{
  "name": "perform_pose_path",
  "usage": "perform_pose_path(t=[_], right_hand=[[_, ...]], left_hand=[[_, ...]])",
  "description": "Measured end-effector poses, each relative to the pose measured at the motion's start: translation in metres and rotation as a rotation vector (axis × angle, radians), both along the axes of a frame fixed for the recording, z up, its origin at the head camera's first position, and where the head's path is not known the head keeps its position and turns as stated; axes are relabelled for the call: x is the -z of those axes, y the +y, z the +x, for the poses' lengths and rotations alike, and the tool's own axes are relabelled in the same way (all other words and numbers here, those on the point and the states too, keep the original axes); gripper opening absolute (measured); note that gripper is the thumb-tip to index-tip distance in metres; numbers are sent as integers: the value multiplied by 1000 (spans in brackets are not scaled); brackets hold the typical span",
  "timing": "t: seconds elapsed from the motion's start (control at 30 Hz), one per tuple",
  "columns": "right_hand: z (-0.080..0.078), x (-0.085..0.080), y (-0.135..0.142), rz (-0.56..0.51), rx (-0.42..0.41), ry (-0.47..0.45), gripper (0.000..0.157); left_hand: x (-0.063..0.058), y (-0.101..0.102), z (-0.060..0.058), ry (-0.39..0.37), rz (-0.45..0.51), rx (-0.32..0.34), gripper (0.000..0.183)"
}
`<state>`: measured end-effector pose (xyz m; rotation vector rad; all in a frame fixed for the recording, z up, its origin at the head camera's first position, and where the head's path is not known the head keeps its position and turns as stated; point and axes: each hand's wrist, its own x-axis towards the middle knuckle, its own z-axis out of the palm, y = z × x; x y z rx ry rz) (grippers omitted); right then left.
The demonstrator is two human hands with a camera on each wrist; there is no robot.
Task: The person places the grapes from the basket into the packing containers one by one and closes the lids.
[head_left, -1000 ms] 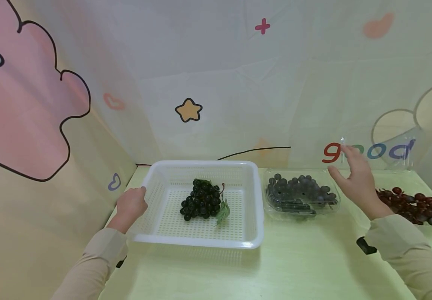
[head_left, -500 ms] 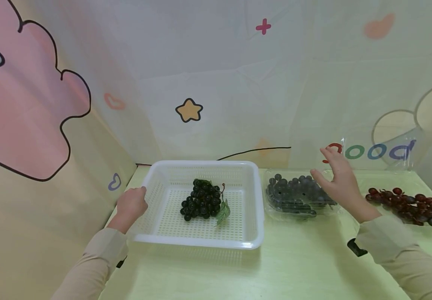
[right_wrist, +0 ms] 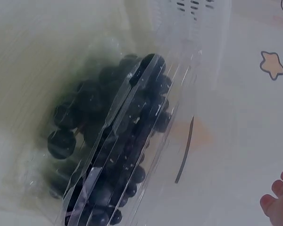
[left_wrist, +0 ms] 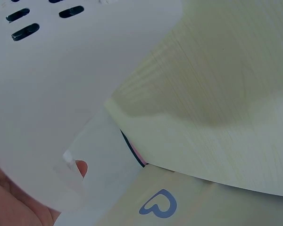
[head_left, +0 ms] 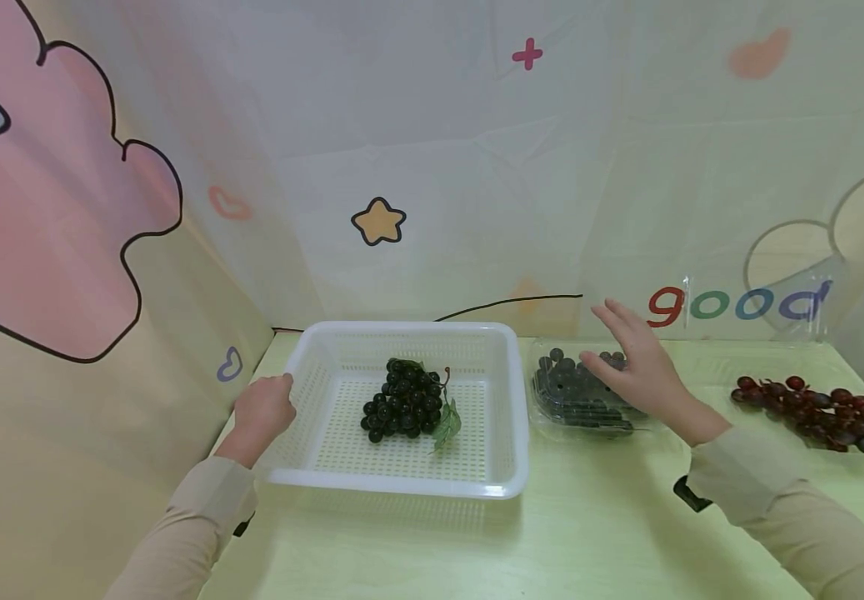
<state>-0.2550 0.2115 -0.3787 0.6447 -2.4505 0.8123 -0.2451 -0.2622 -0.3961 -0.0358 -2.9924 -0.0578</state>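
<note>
My left hand (head_left: pixel 262 412) grips the left rim of a white plastic basket (head_left: pixel 394 482). In the left wrist view part of the left hand (left_wrist: pixel 16 205) shows against the basket wall (left_wrist: pixel 61 94), and a fingertip shows through an opening near the rim. A bunch of black grapes (head_left: pixel 402 400) with a green leaf lies inside the basket. Over a clear plastic box (head_left: pixel 544 421) to the right hovers my right hand (head_left: pixel 645 371), fingers spread and holding nothing. Dark grapes (right_wrist: pixel 85 108) fill this box, seen through its clear plastic in the right wrist view.
Farther right, a clear plastic container (head_left: pixel 746 354) holds red grapes (head_left: pixel 814 408). A patterned cloth (head_left: pixel 439 167) hangs behind the pale wooden table (head_left: pixel 551 533) and along its left side.
My right hand has moved left, from beside the red grapes to over the box of dark grapes, fingers still spread. The left hand and basket have stayed in place.
</note>
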Motion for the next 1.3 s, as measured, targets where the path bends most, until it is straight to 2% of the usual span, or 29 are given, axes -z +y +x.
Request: perform_pose_path(t=[0.17, 0.47, 0.77, 1.3], right_hand=[[0, 1, -13, 29, -48, -2, 61], [0, 3, -34, 78, -108, -76, 63], [-1, 5, -60, 95, -197, -78, 65], [-6, 8, -97, 166, -277, -177, 68]], left_hand=[[0, 0, 0, -1, 4, 5, 9], [1, 0, 0, 6, 2, 10, 6], [0, 0, 1, 22, 13, 9, 5], [2, -2, -2, -5, 1, 3, 5]])
